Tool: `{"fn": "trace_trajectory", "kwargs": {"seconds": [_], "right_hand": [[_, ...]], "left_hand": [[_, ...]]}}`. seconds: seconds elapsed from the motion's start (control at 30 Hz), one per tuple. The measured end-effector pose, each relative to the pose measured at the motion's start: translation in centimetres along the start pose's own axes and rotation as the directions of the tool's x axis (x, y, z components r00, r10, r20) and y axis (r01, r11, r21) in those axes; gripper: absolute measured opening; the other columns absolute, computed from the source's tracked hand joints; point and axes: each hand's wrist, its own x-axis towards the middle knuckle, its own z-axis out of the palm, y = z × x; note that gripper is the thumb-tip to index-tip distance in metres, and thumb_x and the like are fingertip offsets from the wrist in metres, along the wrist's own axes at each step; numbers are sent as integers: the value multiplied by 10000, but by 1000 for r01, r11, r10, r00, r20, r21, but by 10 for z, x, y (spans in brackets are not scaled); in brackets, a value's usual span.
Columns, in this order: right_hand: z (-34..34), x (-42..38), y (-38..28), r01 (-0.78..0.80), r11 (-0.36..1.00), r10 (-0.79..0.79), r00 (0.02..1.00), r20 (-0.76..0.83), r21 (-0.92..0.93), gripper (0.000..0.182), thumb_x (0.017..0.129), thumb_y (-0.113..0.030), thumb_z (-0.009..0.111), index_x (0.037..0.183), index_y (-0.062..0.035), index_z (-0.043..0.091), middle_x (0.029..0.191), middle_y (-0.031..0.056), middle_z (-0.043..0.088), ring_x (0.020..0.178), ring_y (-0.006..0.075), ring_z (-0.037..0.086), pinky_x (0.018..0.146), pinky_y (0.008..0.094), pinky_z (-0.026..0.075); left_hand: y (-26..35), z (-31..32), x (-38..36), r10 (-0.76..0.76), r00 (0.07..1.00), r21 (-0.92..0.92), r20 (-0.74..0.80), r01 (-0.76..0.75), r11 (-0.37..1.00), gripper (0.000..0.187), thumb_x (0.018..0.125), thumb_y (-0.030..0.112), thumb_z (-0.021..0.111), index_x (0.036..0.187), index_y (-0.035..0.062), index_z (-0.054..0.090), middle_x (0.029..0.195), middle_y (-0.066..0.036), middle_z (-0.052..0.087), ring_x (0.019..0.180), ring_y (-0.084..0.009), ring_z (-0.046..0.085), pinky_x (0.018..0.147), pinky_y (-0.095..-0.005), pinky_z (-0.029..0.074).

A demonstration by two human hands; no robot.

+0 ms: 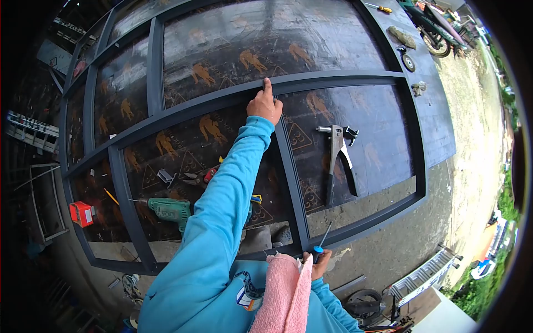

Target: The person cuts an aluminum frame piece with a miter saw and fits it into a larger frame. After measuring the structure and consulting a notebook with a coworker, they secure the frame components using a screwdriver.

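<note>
My left hand point(265, 106) reaches across a dark grey metal frame point(211, 97), its index finger stretched out and touching the long middle bar where a crossbar joins it. Its other fingers look curled, and I see nothing held in them. Close to my body, my right hand point(320, 264) grips a screwdriver point(318, 249) by its blue handle, with the shaft pointing up. A pink towel point(286, 291) partly covers that hand. Inside the right-hand frame opening lies a hand riveter point(336, 158). Left of my left forearm rests a green drill point(169, 211), bit pointing left.
Under the frame is a dark printed board point(355, 116). Red-handled snips point(208, 175), a pencil point(111, 196) and a red box point(82, 214) lie at left. A caster wheel point(408, 62) and yellow-handled screwdriver point(383, 9) lie beyond the frame. A ladder point(425, 276) is at lower right.
</note>
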Motion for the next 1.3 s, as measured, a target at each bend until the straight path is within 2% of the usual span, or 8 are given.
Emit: {"fn": "trace_trajectory", "kwargs": {"seconds": [0.6, 0.73, 0.83, 0.87, 0.97, 1.03, 1.2, 1.3], "right_hand": [[14, 3, -12, 22, 996, -16, 997, -75, 89, 423, 772, -32, 707, 976, -87, 341, 821, 19, 429, 697, 93, 460, 599, 229, 402], [9, 5, 22, 82, 993, -78, 996, -46, 82, 403, 799, -24, 676, 988, -90, 326, 793, 39, 450, 580, 101, 492, 489, 251, 426], [12, 1, 0, -57, 985, 65, 997, -48, 160, 398, 803, -31, 674, 986, -87, 325, 787, 41, 454, 579, 94, 496, 478, 246, 429], [11, 4, 19, 50, 998, -48, 997, -64, 28, 392, 806, -37, 669, 988, -83, 324, 789, 41, 456, 583, 92, 504, 465, 245, 435], [12, 3, 15, 6, 996, 0, 997, -71, 90, 385, 804, -39, 667, 993, -80, 334, 785, 37, 454, 609, 91, 499, 497, 244, 430], [14, 2, 12, -20, 995, 31, 994, -102, 100, 377, 768, -100, 699, 969, -61, 382, 806, 39, 449, 735, 119, 458, 665, 281, 418], [9, 4, 0, 8, 998, -3, 995, -100, 57, 366, 761, -112, 699, 962, -55, 399, 789, 34, 445, 741, 115, 437, 672, 283, 411], [-5, -4, 11, 73, 986, -71, 997, -16, 147, 332, 803, -92, 671, 1016, -42, 422, 829, 31, 492, 698, 90, 465, 607, 263, 410]], "left_hand": [[13, -7, 1, -44, 987, 267, 155, 1, 964, 704, 924, 376, 477, 1487, 89, 165, 1157, -186, 562, 982, -345, 610, 850, -446, 503], [-4, -16, 1, 40, 989, 167, 139, -63, 984, 709, 924, 465, 471, 1479, 106, 213, 1155, -162, 571, 999, -351, 596, 869, -448, 488], [-11, -27, -13, 136, 976, 275, 170, -179, 945, 631, 953, 492, 376, 1463, 134, 278, 1032, -137, 610, 908, -325, 617, 772, -456, 502], [-17, -20, -10, 209, 970, 323, 126, -240, 915, 610, 964, 491, 337, 1457, 135, 293, 972, -131, 619, 861, -317, 625, 735, -456, 504], [-15, -21, 1, 206, 957, 408, 207, -275, 870, 624, 966, 479, 340, 1459, 101, 279, 972, -128, 649, 858, -319, 644, 737, -455, 521], [-5, -31, 4, 137, 944, 496, 301, -278, 823, 649, 961, 508, 312, 1463, 99, 263, 977, -145, 667, 866, -333, 651, 754, -461, 518], [-9, -19, 24, 97, 944, 581, 317, -274, 766, 667, 949, 562, 250, 1480, 158, 229, 1236, -189, 582, 1108, -372, 570, 922, -486, 458], [-30, -5, 30, 235, 960, 447, 150, -278, 850, 684, 913, 538, 443, 1425, 97, 341, 1169, -177, 617, 1058, -341, 598, 915, -430, 464]]}}
